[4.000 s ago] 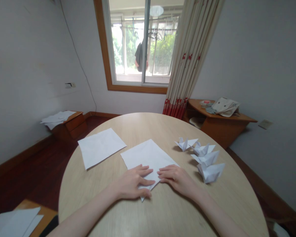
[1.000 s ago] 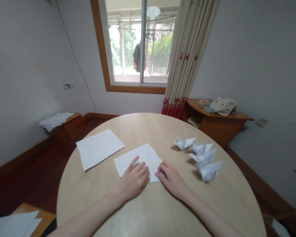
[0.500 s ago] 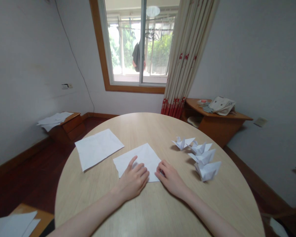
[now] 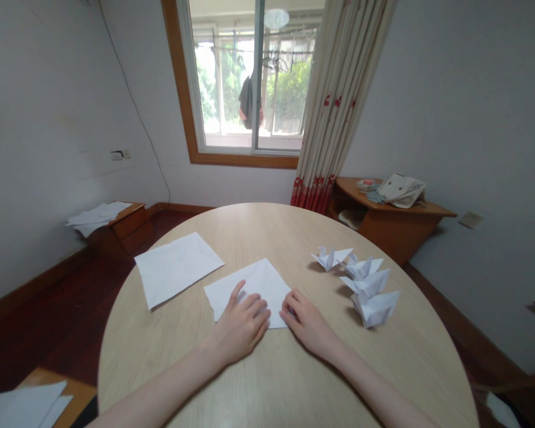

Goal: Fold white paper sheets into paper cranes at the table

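A white sheet of paper lies on the round wooden table in front of me. Palm down, my left hand rests over its near edge, little finger raised and the others spread and slightly bent. My right hand is at the sheet's right corner, its fingers curled in with the thumb, closed on the paper's edge. The fingertips' exact grip is partly hidden. Several folded paper cranes stand in a row to the right of my right hand.
Another white sheet lies at the table's left. Papers cover a low cabinet by the left wall, and more papers sit at the lower left. A corner desk at the back right bears a cloth bag.
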A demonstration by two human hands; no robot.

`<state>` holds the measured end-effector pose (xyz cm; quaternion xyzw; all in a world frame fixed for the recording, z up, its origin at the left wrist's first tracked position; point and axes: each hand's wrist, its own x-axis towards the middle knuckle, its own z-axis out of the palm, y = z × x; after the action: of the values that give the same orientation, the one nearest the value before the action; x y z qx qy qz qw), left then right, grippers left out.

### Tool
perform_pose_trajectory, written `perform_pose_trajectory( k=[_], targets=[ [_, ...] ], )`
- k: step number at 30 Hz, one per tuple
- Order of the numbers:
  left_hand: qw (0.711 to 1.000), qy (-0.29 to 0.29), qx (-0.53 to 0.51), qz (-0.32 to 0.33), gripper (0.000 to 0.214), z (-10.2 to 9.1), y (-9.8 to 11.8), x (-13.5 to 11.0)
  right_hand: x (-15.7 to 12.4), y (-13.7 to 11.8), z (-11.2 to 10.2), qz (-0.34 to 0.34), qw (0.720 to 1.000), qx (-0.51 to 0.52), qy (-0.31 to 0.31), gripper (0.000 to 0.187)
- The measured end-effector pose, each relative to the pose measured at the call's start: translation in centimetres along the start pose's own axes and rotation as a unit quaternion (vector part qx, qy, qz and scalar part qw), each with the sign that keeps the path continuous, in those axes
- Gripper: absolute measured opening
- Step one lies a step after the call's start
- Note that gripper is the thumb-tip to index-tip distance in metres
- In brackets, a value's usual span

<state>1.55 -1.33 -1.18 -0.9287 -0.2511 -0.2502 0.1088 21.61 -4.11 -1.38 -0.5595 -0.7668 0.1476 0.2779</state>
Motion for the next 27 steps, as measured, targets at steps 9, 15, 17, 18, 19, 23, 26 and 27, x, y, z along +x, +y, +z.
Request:
perform_pose_trajectory(
  k=[9, 15, 17, 18, 19, 23, 26, 27],
  targets=[
    [0.999, -0.030, -0.025, -0.021, 0.019, -0.8, -0.3, -0.2, -0.4, -0.5, 0.4, -0.027, 0.988, -0.143, 0.040, 0.008],
    [0.998, -0.045, -0.035, -0.037, 0.024, -0.8, -0.5, -0.4, -0.9, -1.2, 0.7, -0.069, 0.980, -0.184, 0.031, 0.011],
    [0.997, -0.049, -0.039, -0.040, 0.025, -0.8, -0.5, -0.4, -1.0, -1.3, 0.9, -0.086, 0.977, -0.194, 0.026, 0.014],
    [0.997, -0.051, -0.040, -0.042, 0.025, -0.8, -0.5, -0.4, -1.0, -1.3, 1.0, -0.095, 0.976, -0.196, 0.023, 0.016],
    [0.997, -0.053, -0.041, -0.042, 0.025, -0.8, -0.6, -0.4, -1.0, -1.3, 1.1, -0.104, 0.975, -0.195, 0.019, 0.018],
    [0.995, -0.066, -0.053, -0.046, 0.026, -0.7, -0.6, -0.4, -0.8, -1.1, 1.6, -0.125, 0.977, -0.174, 0.013, 0.019],
    [0.994, -0.077, -0.058, -0.050, 0.026, -0.8, -0.6, -0.4, -0.7, -1.0, 1.7, -0.122, 0.979, -0.161, 0.014, 0.019],
    [0.994, -0.080, -0.059, -0.050, 0.026, -0.8, -0.5, -0.3, -0.7, -1.1, 1.7, -0.122, 0.980, -0.158, 0.013, 0.019]
  ],
)
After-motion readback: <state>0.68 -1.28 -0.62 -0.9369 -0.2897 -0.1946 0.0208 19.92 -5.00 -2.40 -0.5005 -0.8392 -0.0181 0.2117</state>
